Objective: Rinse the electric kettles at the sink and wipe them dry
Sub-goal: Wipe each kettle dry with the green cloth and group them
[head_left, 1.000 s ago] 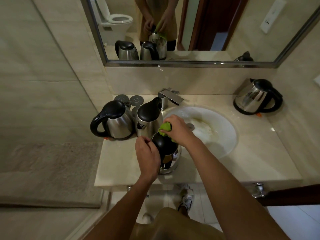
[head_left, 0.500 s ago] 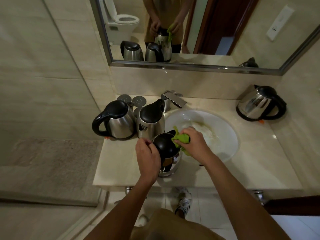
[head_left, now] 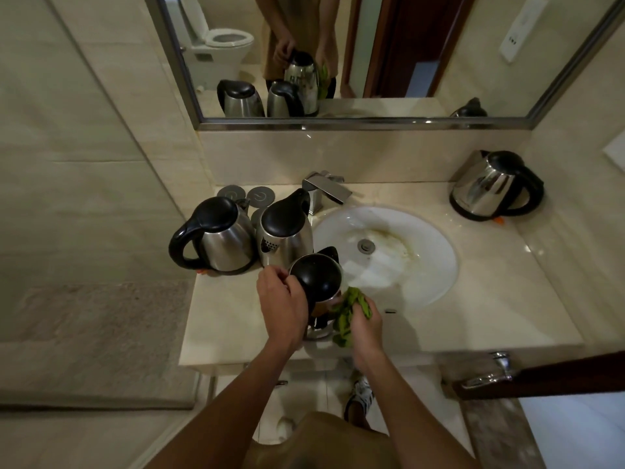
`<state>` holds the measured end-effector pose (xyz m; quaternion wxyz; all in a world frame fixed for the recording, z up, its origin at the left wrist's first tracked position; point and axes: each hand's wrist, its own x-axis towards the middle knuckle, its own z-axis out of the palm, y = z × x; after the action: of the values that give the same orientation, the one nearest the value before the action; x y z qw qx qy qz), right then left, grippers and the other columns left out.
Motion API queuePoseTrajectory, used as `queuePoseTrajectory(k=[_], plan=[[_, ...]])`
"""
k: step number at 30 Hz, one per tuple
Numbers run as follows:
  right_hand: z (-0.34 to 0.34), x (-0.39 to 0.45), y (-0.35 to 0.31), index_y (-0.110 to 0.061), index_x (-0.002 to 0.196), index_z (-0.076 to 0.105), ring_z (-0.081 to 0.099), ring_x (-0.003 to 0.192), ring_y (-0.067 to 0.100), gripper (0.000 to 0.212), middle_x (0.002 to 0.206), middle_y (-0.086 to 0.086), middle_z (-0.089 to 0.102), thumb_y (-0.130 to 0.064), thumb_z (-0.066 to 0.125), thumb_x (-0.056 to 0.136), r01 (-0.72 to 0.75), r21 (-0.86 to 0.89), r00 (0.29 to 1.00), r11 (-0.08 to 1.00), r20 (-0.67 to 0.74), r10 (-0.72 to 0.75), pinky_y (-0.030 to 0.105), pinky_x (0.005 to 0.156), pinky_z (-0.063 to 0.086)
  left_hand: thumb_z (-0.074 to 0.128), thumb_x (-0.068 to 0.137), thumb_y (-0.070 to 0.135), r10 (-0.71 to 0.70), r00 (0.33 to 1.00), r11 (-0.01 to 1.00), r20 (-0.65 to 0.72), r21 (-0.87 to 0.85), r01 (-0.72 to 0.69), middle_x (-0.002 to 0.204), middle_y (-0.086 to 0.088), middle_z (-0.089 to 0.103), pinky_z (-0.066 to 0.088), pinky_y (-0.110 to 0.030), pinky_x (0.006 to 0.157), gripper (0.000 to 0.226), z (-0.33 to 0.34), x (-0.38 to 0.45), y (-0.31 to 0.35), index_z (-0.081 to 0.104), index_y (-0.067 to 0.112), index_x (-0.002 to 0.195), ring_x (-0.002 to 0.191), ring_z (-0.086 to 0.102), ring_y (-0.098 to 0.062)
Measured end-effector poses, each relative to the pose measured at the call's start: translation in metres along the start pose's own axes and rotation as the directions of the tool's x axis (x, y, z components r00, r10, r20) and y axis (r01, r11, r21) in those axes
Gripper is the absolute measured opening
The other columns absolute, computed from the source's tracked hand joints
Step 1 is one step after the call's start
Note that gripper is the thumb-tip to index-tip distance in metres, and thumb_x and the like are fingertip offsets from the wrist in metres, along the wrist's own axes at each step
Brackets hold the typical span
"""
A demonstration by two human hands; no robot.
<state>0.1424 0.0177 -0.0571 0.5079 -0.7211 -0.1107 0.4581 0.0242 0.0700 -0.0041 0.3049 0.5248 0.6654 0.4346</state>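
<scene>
Beige stone makes the whole washing place: a countertop [head_left: 500, 299] with a round white sink [head_left: 422, 252] sunk in it, a faucet [head_left: 326, 189] behind, and a mirror [head_left: 422, 62] above which shows the person from the front.

Four steel kettles are here. One kettle at the far right [head_left: 490, 187] stands well apart from both hands. Two more kettles [head_left: 220, 242] stand touching each other just beyond the left fingers, with some round grey bases [head_left: 258, 197] behind them.

Next comes the kettle in hand [head_left: 316, 279], at the near rim of the sink. It sits between the two hands. I judge it to be empty and so rather light, but its polished steel wall will be slippery if wet, and hard. The black plastic handle is the safe place to take it.

Holding it there is the left hand [head_left: 282, 306], fingers curled round what seems to be the handle (the handle itself is hidden under the hand).

Against the steel side, the right hand [head_left: 363, 321] has its fingers closed round a green cloth [head_left: 348, 311]. This cloth is soft and crumpled and touches the wall below the lid, so the wiping seems under way.
</scene>
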Motion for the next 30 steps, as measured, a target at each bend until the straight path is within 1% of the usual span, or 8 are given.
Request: queuePoseTrajectory(k=[5, 8, 10, 14, 18, 22, 25, 30], plan=[[0.017, -0.016, -0.029, -0.021, 0.121, 0.068, 0.064, 0.109, 0.020, 0.032, 0.119, 0.004, 0.066, -0.035, 0.053, 0.096, 0.186, 0.143, 0.982, 0.972, -0.007, -0.187, 0.043, 0.094, 0.055, 0.049, 0.090, 0.008, 0.018, 1.000, 1.000, 0.005, 0.012, -0.018, 0.094, -0.005, 0.052, 0.035, -0.022, 0.070, 0.004, -0.001, -0.001, 0.001, 0.051, 0.011, 0.092, 0.088, 0.048, -0.018], [0.021, 0.001, -0.050, -0.027, 0.100, 0.072, 0.063, 0.105, 0.024, 0.030, 0.113, 0.007, 0.066, -0.043, 0.048, 0.094, 0.175, 0.023, 0.983, 0.984, 0.057, -0.176, 0.044, 0.093, 0.053, 0.049, 0.090, 0.008, 0.045, 0.999, 0.999, 0.011, 0.030, -0.046, 0.092, -0.006, 0.051, 0.035, -0.025, 0.071, 0.003, -0.001, -0.002, 0.001, 0.050, 0.011, 0.091, 0.087, 0.048, -0.019], [0.019, 0.016, -0.050, -0.023, 0.106, 0.069, 0.060, 0.109, 0.025, 0.028, 0.115, 0.009, 0.064, -0.037, 0.046, 0.100, 0.158, -0.075, 0.982, 0.985, 0.112, -0.149, 0.040, 0.095, 0.050, 0.049, 0.091, 0.009, 0.041, 0.999, 0.998, 0.019, 0.036, -0.042, 0.092, -0.005, 0.050, 0.035, -0.023, 0.070, 0.003, -0.001, -0.002, 0.002, 0.049, 0.011, 0.091, 0.087, 0.047, -0.019], [0.008, 0.023, -0.032, -0.015, 0.112, 0.061, 0.059, 0.098, 0.021, 0.037, 0.105, 0.010, 0.062, -0.037, 0.033, 0.105, -0.034, -0.105, 0.985, 0.994, 0.167, 0.052, 0.032, 0.079, 0.047, 0.049, 0.091, 0.009, 0.033, 0.999, 0.998, 0.014, 0.044, -0.034, 0.093, -0.003, 0.050, 0.036, -0.019, 0.070, 0.003, -0.001, -0.003, 0.003, 0.050, 0.013, 0.092, 0.087, 0.047, -0.016], [0.012, 0.010, 0.007, -0.015, 0.115, 0.063, 0.065, 0.094, 0.028, 0.056, 0.112, 0.021, 0.067, -0.058, 0.036, 0.089, -0.224, 0.046, 0.967, 0.973, 0.137, 0.216, 0.035, 0.072, 0.051, 0.049, 0.092, 0.010, 0.022, 1.000, 0.998, 0.010, 0.051, -0.022, 0.093, -0.003, 0.051, 0.035, -0.017, 0.069, 0.003, 0.000, -0.002, 0.003, 0.050, 0.013, 0.092, 0.087, 0.047, -0.015], [0.024, 0.000, -0.016, -0.021, 0.115, 0.067, 0.065, 0.107, 0.025, 0.037, 0.116, 0.011, 0.066, -0.042, 0.039, 0.103, 0.062, 0.228, 0.996, 0.972, 0.041, -0.073, 0.042, 0.089, 0.056, 0.049, 0.091, 0.010, 0.023, 1.000, 0.998, 0.003, 0.058, -0.023, 0.093, -0.003, 0.051, 0.035, -0.021, 0.072, 0.003, 0.000, -0.002, 0.003, 0.050, 0.012, 0.092, 0.087, 0.047, -0.017], [0.029, 0.002, -0.041, -0.025, 0.104, 0.072, 0.066, 0.104, 0.022, 0.034, 0.111, 0.005, 0.070, -0.041, 0.044, 0.096, 0.209, 0.158, 0.976, 0.965, 0.035, -0.217, 0.041, 0.088, 0.056, 0.049, 0.092, 0.009, 0.035, 0.999, 0.997, 0.006, 0.070, -0.036, 0.092, -0.003, 0.050, 0.033, -0.016, 0.069, 0.003, 0.000, -0.002, 0.004, 0.050, 0.011, 0.091, 0.086, 0.046, -0.016], [0.020, 0.009, -0.024, -0.017, 0.113, 0.062, 0.060, 0.107, 0.028, 0.032, 0.115, 0.011, 0.062, -0.035, 0.037, 0.106, 0.124, 0.099, 0.991, 0.987, 0.029, -0.127, 0.036, 0.085, 0.050, 0.049, 0.093, 0.009, 0.037, 0.999, 0.997, 0.018, 0.072, -0.038, 0.092, -0.002, 0.049, 0.033, -0.013, 0.068, 0.003, -0.001, -0.003, 0.005, 0.049, 0.011, 0.091, 0.086, 0.045, -0.015]])
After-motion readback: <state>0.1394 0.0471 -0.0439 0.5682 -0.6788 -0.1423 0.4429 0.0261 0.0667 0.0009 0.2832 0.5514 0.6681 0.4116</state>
